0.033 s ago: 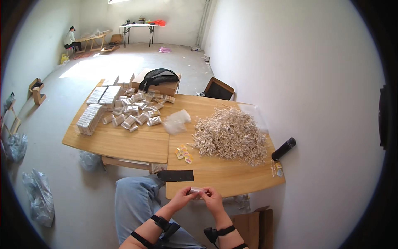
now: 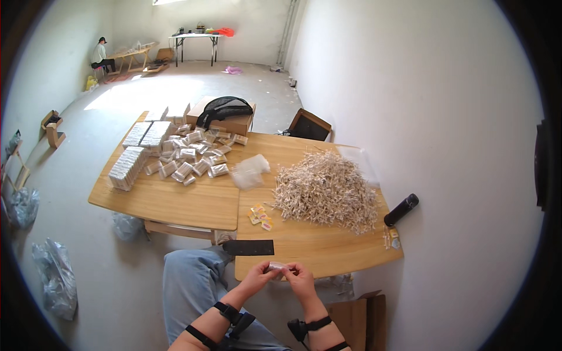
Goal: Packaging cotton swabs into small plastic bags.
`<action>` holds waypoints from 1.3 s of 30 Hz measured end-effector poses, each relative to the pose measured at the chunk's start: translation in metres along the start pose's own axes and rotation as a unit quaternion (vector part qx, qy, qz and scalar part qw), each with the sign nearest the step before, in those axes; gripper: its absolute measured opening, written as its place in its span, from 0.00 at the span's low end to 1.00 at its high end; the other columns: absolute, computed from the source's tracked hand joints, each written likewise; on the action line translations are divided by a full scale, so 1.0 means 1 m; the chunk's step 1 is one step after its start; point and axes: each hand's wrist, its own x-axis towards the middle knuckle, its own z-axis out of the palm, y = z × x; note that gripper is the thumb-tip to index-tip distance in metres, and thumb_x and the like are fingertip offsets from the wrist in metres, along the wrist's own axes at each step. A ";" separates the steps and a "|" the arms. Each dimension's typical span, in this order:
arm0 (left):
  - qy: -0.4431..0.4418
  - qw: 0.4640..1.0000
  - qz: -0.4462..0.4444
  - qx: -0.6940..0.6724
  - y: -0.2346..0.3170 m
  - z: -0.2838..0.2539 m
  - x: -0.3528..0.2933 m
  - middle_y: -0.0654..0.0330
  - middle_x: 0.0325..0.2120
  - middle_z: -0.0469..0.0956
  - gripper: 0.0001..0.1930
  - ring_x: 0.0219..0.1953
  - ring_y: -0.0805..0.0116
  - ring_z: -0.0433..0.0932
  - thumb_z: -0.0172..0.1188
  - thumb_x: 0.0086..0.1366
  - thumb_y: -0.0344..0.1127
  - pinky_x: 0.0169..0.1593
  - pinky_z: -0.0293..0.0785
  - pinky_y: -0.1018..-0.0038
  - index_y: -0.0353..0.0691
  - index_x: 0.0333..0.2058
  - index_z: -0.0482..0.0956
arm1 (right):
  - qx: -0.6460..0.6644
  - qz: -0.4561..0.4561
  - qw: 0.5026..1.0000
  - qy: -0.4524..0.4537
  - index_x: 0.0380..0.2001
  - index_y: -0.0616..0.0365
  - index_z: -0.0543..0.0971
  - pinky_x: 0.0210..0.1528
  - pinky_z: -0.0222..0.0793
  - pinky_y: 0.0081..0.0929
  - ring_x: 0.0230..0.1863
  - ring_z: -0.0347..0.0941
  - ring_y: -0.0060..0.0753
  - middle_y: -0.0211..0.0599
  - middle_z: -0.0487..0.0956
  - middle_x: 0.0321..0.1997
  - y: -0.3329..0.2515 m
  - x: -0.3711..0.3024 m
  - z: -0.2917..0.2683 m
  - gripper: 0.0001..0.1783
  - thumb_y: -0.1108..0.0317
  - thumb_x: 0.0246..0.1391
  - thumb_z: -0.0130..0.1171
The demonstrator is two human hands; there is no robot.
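Between my fingertips, at the table's front edge, is a small clear packet [image 2: 276, 267] that looks like a bag of cotton swabs. My left hand [image 2: 255, 278] pinches its left side. My right hand [image 2: 300, 281] grips the right side, fingers closed. Beyond them on the wooden table [image 2: 316, 256] lies a big heap of loose cotton swabs [image 2: 328, 190]. Yellow-and-white cards [image 2: 259, 216] rest left of the heap, and flat clear bags [image 2: 250, 171] lie farther back. A black flat strip [image 2: 248, 247] sits just past my left hand.
Filled swab packets [image 2: 186, 153] are scattered at the back left, beside neat stacks of packets [image 2: 128, 168]. A cardboard box [image 2: 237, 124] carries a black mesh item [image 2: 225, 110]. At the right edge lies a black bottle [image 2: 401, 210]. Another person [image 2: 102, 55] sits far off.
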 end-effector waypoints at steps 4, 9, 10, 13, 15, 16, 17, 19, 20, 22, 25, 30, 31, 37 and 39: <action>0.061 0.993 0.076 -0.068 -0.003 0.003 0.018 0.66 0.37 0.80 0.11 0.40 0.79 0.76 0.59 0.69 0.36 0.45 0.73 0.79 0.36 0.45 0.78 | 0.100 -0.022 0.995 -0.002 0.33 0.60 0.81 0.34 0.71 0.16 0.30 0.74 0.17 0.28 0.80 0.30 0.018 0.025 0.008 0.02 0.76 0.57 0.63; 0.123 0.984 0.119 -0.054 0.001 0.001 0.031 0.65 0.36 0.80 0.11 0.39 0.78 0.77 0.59 0.70 0.36 0.45 0.73 0.79 0.35 0.44 0.79 | 0.093 -0.075 0.993 -0.005 0.32 0.61 0.80 0.38 0.74 0.18 0.34 0.76 0.19 0.30 0.81 0.33 0.019 0.047 0.019 0.02 0.79 0.57 0.62; 0.134 0.982 0.121 -0.060 0.000 0.001 0.033 0.65 0.35 0.81 0.11 0.39 0.79 0.77 0.59 0.70 0.36 0.45 0.73 0.80 0.35 0.44 0.80 | 0.094 -0.074 0.993 -0.004 0.32 0.61 0.80 0.38 0.74 0.18 0.34 0.76 0.19 0.30 0.81 0.33 0.023 0.049 0.019 0.02 0.79 0.57 0.62; 0.150 0.981 0.119 -0.036 -0.012 -0.009 0.041 0.66 0.34 0.82 0.11 0.37 0.80 0.77 0.58 0.70 0.37 0.44 0.73 0.81 0.35 0.42 0.82 | 0.050 -0.101 0.994 0.007 0.30 0.60 0.80 0.36 0.71 0.17 0.32 0.74 0.17 0.29 0.81 0.31 0.033 0.053 0.021 0.03 0.78 0.56 0.64; 0.157 0.981 0.114 -0.006 -0.026 -0.018 0.041 0.66 0.33 0.82 0.11 0.37 0.80 0.77 0.58 0.70 0.37 0.44 0.73 0.81 0.35 0.41 0.82 | -0.016 -0.095 0.995 0.009 0.29 0.59 0.80 0.33 0.68 0.16 0.30 0.71 0.15 0.27 0.80 0.29 0.039 0.053 0.024 0.04 0.76 0.55 0.66; 0.154 0.983 0.102 -0.006 -0.028 -0.018 0.040 0.66 0.33 0.82 0.11 0.37 0.81 0.77 0.58 0.70 0.38 0.43 0.72 0.82 0.35 0.40 0.83 | -0.016 -0.093 0.996 0.010 0.29 0.59 0.80 0.33 0.68 0.16 0.30 0.71 0.15 0.27 0.80 0.29 0.041 0.052 0.024 0.04 0.76 0.55 0.66; 0.151 0.985 0.089 -0.006 -0.029 -0.018 0.039 0.66 0.32 0.82 0.12 0.36 0.81 0.76 0.58 0.70 0.38 0.42 0.72 0.82 0.35 0.39 0.83 | -0.018 -0.090 0.996 0.015 0.28 0.59 0.79 0.32 0.67 0.15 0.29 0.70 0.14 0.26 0.79 0.28 0.043 0.051 0.024 0.04 0.75 0.54 0.66; 0.152 0.984 0.089 0.006 -0.030 -0.018 0.038 0.67 0.32 0.82 0.12 0.36 0.81 0.76 0.58 0.70 0.38 0.42 0.72 0.82 0.35 0.39 0.83 | -0.019 -0.085 0.996 0.020 0.28 0.58 0.79 0.31 0.66 0.15 0.28 0.69 0.14 0.25 0.79 0.27 0.044 0.049 0.024 0.05 0.75 0.54 0.67; 0.154 0.984 0.092 0.018 -0.030 -0.018 0.037 0.67 0.31 0.82 0.12 0.35 0.81 0.76 0.58 0.70 0.38 0.41 0.72 0.81 0.35 0.39 0.83 | -0.016 -0.074 0.997 0.023 0.28 0.59 0.79 0.31 0.66 0.15 0.28 0.70 0.14 0.25 0.79 0.27 0.044 0.049 0.025 0.05 0.74 0.54 0.67; 0.159 0.983 0.087 0.024 -0.029 -0.017 0.037 0.67 0.31 0.82 0.12 0.34 0.81 0.76 0.58 0.71 0.38 0.41 0.72 0.81 0.36 0.39 0.83 | -0.012 -0.063 0.998 0.026 0.27 0.59 0.79 0.31 0.67 0.16 0.28 0.70 0.14 0.25 0.78 0.27 0.047 0.050 0.026 0.05 0.74 0.54 0.67; 0.174 0.980 0.093 0.031 -0.030 -0.013 0.041 0.66 0.30 0.82 0.11 0.34 0.80 0.77 0.58 0.70 0.38 0.41 0.73 0.80 0.36 0.38 0.83 | -0.039 -0.078 0.994 0.069 0.27 0.59 0.78 0.30 0.69 0.21 0.26 0.73 0.20 0.31 0.79 0.23 0.056 0.057 0.030 0.09 0.68 0.52 0.69; 0.211 0.971 0.085 0.076 -0.041 -0.015 0.044 0.65 0.28 0.82 0.11 0.33 0.80 0.77 0.60 0.69 0.40 0.39 0.74 0.79 0.36 0.37 0.82 | -0.040 -0.089 0.992 0.077 0.27 0.59 0.75 0.29 0.69 0.23 0.26 0.73 0.21 0.30 0.77 0.22 0.056 0.054 0.037 0.11 0.67 0.53 0.68; 0.210 0.969 0.092 0.089 -0.037 -0.012 0.044 0.65 0.28 0.81 0.11 0.33 0.80 0.77 0.61 0.68 0.40 0.39 0.74 0.79 0.36 0.37 0.82 | -0.041 -0.088 0.992 0.080 0.27 0.59 0.75 0.29 0.69 0.23 0.26 0.73 0.21 0.30 0.77 0.22 0.061 0.055 0.035 0.11 0.67 0.53 0.68; 0.220 0.972 0.070 0.033 -0.044 -0.017 0.045 0.66 0.27 0.81 0.12 0.31 0.81 0.75 0.61 0.68 0.41 0.37 0.72 0.79 0.37 0.36 0.83 | 0.012 -0.043 0.997 0.057 0.28 0.59 0.76 0.31 0.69 0.22 0.28 0.72 0.19 0.29 0.78 0.25 0.068 0.055 0.034 0.10 0.66 0.56 0.66; 0.208 0.976 0.065 0.001 -0.041 -0.013 0.043 0.66 0.27 0.81 0.13 0.31 0.81 0.74 0.60 0.69 0.41 0.37 0.72 0.79 0.36 0.36 0.83 | 0.019 -0.041 0.996 0.074 0.29 0.59 0.76 0.32 0.69 0.21 0.29 0.72 0.19 0.29 0.78 0.26 0.075 0.053 0.030 0.10 0.66 0.57 0.66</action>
